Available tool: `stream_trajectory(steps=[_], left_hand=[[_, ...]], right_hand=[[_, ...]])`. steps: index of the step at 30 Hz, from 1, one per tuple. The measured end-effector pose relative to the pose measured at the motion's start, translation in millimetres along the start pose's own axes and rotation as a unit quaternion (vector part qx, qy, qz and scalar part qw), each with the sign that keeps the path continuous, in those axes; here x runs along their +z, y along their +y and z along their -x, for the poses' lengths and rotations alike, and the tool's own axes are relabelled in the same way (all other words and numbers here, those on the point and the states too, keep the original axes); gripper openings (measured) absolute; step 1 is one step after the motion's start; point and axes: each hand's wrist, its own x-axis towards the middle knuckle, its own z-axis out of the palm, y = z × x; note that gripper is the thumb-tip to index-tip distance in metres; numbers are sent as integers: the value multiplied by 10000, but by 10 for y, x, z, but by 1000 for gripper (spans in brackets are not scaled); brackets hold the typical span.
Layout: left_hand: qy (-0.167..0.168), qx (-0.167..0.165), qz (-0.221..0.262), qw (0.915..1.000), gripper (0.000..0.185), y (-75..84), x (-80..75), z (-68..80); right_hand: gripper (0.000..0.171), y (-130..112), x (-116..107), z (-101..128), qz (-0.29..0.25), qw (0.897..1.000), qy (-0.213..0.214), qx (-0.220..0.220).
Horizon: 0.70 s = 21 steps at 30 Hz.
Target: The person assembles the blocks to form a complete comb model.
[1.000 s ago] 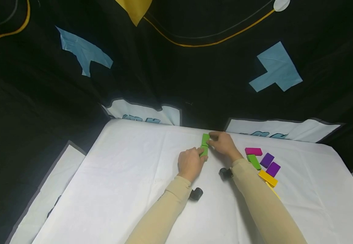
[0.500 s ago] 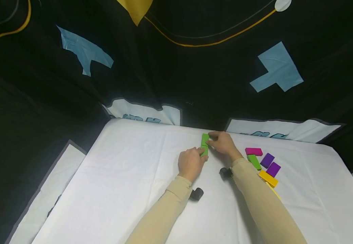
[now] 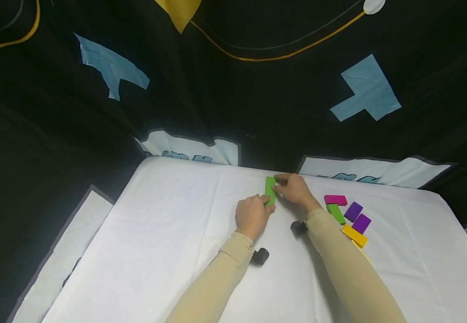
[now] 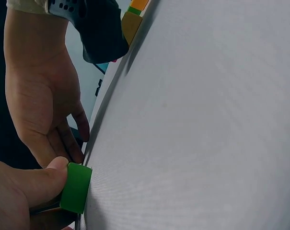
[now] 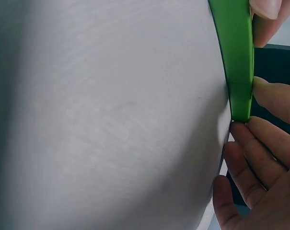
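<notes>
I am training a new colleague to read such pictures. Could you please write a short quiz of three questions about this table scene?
1. True or false: both hands touch the green blocks.
2. Which colour is the block farthest from the person in the loose group right of the right hand? A) yellow B) pink C) purple
3. Fill in: the blocks lie on a ____ cloth.

Key: 1. True; the left hand pinches the near end, the right hand's fingers are at the far end. 2. B, the pink block. 3. White.
</notes>
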Motion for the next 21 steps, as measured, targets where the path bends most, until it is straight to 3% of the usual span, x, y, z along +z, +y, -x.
stream_trajectory(steps=[21], left_hand=[[-112,-100,-9,9999,36,9,-4,-11]], right_hand=[[49,26,6,-6,-111,9999,-25,78]])
